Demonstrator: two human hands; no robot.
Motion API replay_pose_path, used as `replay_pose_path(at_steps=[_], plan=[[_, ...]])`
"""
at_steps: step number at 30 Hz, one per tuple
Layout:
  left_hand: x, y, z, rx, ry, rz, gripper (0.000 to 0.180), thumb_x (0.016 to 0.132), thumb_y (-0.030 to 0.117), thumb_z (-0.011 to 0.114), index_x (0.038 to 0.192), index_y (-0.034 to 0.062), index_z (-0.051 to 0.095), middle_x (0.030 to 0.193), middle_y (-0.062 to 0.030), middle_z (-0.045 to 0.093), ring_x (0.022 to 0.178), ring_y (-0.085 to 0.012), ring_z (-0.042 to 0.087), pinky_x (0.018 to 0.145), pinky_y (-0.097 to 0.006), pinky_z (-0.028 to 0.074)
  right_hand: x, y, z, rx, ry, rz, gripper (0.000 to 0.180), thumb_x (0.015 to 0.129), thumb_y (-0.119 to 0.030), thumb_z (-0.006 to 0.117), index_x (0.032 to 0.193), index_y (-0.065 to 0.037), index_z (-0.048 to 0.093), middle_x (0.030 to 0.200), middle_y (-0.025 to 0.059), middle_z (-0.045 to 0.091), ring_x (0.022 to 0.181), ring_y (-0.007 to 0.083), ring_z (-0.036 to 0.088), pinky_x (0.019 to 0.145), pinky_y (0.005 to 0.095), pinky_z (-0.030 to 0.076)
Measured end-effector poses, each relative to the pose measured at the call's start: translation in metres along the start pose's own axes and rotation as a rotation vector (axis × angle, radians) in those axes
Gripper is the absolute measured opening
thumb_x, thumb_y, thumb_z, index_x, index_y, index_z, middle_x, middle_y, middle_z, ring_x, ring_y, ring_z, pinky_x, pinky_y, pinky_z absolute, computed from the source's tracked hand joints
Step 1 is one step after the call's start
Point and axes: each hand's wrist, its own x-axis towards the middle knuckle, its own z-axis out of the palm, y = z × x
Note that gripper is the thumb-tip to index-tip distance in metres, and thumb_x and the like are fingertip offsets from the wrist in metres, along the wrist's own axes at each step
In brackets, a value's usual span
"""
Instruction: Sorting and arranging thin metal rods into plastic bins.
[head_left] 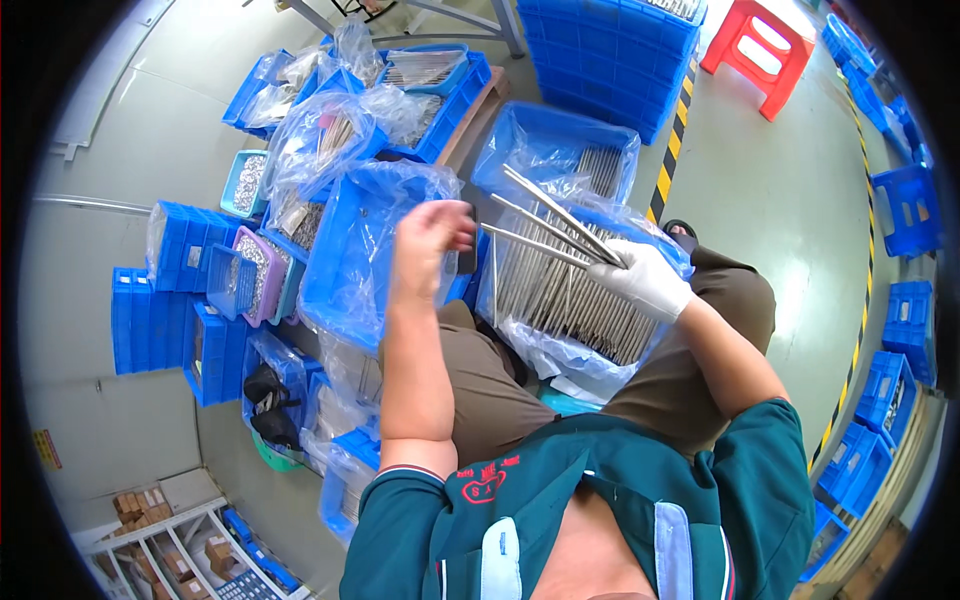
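My right hand (pixel 648 280), in a white glove, grips three long metal rods (pixel 548 216) that fan out up and to the left. It hovers over a blue bin (pixel 505 290) lined with clear plastic and filled with several more rods, resting between my knees. My bare left hand (pixel 430 240) is raised in front of an empty plastic-lined blue bin (pixel 340 270), fingers curled around a small dark object that I cannot make out.
Blue crates with bagged metal parts crowd the floor on the left (pixel 180 300) and ahead (pixel 430 80). Another rod bin (pixel 560 150) lies behind. A stack of blue crates (pixel 610 50) and a red stool (pixel 765 50) stand farther back. Yellow-black floor tape (pixel 668 160) runs to the right.
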Motion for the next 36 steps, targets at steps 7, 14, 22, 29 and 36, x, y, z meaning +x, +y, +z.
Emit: replay_pose_path(at_steps=[7, 14, 22, 29, 36], plan=[[-0.002, 0.002, 0.019, -0.167, -0.042, 0.173, 0.027, 0.087, 0.024, 0.063, 0.104, 0.0022, 0.064, 0.088, -0.0047, 0.066, 0.083, -0.008, 0.057, 0.076, -0.019, 0.041, 0.005, 0.014, 0.01, -0.12, 0.08, -0.061, 0.035, 0.088, -0.033, 0.056, 0.09, 0.001, 0.06, 0.078, 0.0182, 0.059, 0.072, 0.0327, 0.059, 0.068, 0.0374, 0.045], [-0.004, -0.002, 0.025, -0.143, -0.141, 0.118, 0.027, 0.086, 0.019, 0.066, 0.104, -0.0006, 0.063, 0.088, -0.004, 0.065, 0.081, -0.0082, 0.057, 0.076, -0.02, 0.042, 0.009, 0.02, 0.014, -0.2, 0.169, -0.107, 0.034, 0.087, -0.034, 0.056, 0.087, 0.0, 0.062, 0.077, 0.0203, 0.058, 0.074, 0.0361, 0.059, 0.067, 0.0397, 0.045], [-0.008, 0.006, 0.028, -0.157, -0.228, 0.074, 0.028, 0.084, 0.009, 0.066, 0.109, -0.0006, 0.061, 0.097, -0.0069, 0.066, 0.083, -0.007, 0.058, 0.078, -0.019, 0.044, 0.006, 0.013, 0.013, -0.075, 0.135, 0.006, 0.031, 0.087, -0.032, 0.058, 0.089, -0.002, 0.063, 0.074, 0.0183, 0.058, 0.07, 0.0306, 0.059, 0.065, 0.0361, 0.045], [-0.009, 0.001, 0.031, -0.11, -0.28, 0.083, 0.025, 0.085, 0.006, 0.063, 0.108, -0.0014, 0.061, 0.097, -0.009, 0.066, 0.087, -0.0099, 0.059, 0.08, -0.021, 0.045, 0.006, 0.012, 0.014, -0.128, 0.137, -0.014, 0.032, 0.086, -0.032, 0.058, 0.091, -0.001, 0.063, 0.074, 0.0158, 0.059, 0.067, 0.0261, 0.059, 0.066, 0.0343, 0.045], [0.003, 0.003, 0.003, -0.091, 0.02, 0.136, 0.03, 0.087, 0.028, 0.063, 0.099, 0.001, 0.063, 0.084, -0.0068, 0.066, 0.078, -0.0118, 0.062, 0.071, -0.023, 0.045, 0.004, 0.02, 0.011, 0.231, -0.177, 0.159, 0.041, 0.09, -0.042, 0.053, 0.083, -0.002, 0.061, 0.065, 0.0039, 0.052, 0.059, 0.0108, 0.047, 0.056, 0.0269, 0.041]])
